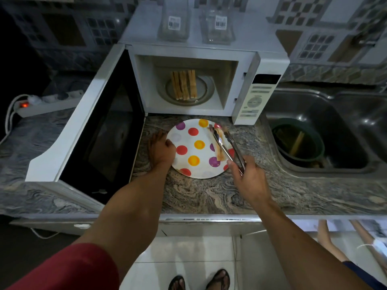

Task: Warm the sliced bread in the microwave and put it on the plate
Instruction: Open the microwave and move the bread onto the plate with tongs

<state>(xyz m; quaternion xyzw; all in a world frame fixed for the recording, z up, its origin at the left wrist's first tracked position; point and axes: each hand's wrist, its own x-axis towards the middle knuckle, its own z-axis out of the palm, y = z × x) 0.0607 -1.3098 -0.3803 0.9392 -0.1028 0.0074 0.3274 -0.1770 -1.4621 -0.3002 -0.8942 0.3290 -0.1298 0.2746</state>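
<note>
Bread slices (184,84) upright in open microwave (188,55), sink (326,114) beside

We see a white plate (188,141) spotted with red, orange-yellow and purple dots, and at its three o'clock edge a pale slice of bread (220,154) with a brown crust, crossed by silvery metal tongs (226,148). At twelve o'clock from the plate, the white microwave (209,53) has a black door window and golden-brown bread slices (184,84) on its grey turntable, all over a countertop (209,195) of swirling grey and tan stone pattern. At nine o'clock a white power strip (48,103) shows a glowing red switch, at three o'clock a steel-grey sink (345,105) holds a dark green bowl (297,141), and at seven o'clock our left sleeve (69,268) is dark red.
</note>
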